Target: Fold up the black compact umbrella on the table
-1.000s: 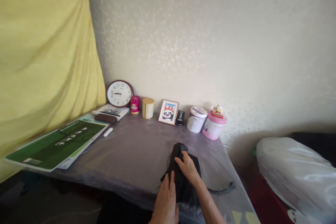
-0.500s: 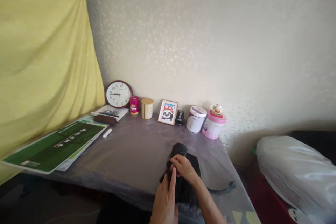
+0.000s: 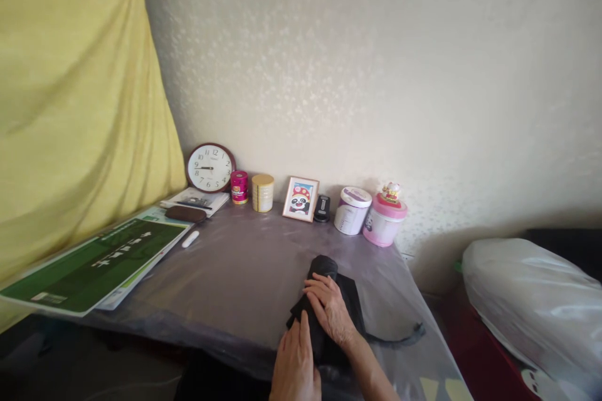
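A black fabric bundle (image 3: 324,265), rolled and rounded at its far end, lies on the table near the front edge. A flat black flap spreads from its right side. A thin dark strap (image 3: 399,341) trails to the right. My right hand (image 3: 330,310) rests across the top of the bundle, fingers stretched out flat. My left hand (image 3: 295,357) presses against its near left side with fingers straight. Neither hand wraps around the fabric. The underside of the bundle is hidden.
Along the wall stand a clock (image 3: 211,167), a pink tin (image 3: 239,187), a yellow-lidded can (image 3: 263,193), a picture frame (image 3: 301,199), a black stapler-like item (image 3: 322,208) and two tubs (image 3: 352,210). Green booklets (image 3: 94,263) lie left. A white plastic bag (image 3: 531,301) sits beyond the table's right edge.
My right hand has gone from pinched fingers on the black fabric to lying flat across it. My left hand stays at the bundle's left side, nearly unmoved.
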A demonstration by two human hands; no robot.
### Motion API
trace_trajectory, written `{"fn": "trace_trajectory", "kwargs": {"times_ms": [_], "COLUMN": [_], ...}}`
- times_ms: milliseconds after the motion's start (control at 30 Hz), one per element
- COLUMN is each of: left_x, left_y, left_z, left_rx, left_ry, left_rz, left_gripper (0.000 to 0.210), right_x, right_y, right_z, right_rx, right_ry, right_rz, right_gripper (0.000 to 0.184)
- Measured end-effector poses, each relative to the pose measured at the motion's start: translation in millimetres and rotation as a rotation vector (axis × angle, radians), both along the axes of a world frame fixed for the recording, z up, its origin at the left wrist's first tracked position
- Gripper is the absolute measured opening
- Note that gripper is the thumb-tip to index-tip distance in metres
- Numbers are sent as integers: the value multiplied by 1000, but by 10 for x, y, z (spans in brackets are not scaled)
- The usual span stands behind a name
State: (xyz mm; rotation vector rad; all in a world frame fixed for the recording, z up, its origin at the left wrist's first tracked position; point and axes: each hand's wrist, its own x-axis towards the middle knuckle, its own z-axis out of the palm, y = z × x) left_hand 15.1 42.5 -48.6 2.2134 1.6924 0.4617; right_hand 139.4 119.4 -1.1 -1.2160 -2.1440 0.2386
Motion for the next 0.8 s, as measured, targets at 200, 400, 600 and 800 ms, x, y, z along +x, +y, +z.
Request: {"fn": "trace_trajectory", "kwargs": {"times_ms": [200,400,600,800], "left_x": [9,47,67,-16], "left_y": [-13,-26,-25,-4], "left_z": [93,126,41,9], "left_rx": [-16,-7,43,40], "left_ry": [43,51,80,75], "left_rz": [46,68,65,35], "left_gripper": [81,84,87,80], "right_x": [114,235,27,-162], "right_y": [475,742,244,106], "right_z": [-208,-170,-22,-19], "right_rx": [18,82,111,-64], "right_ry": [-9,4,38,-26], "right_rz": [-120,-389,-163,-132], "right_gripper": [30,33,25,31]}}
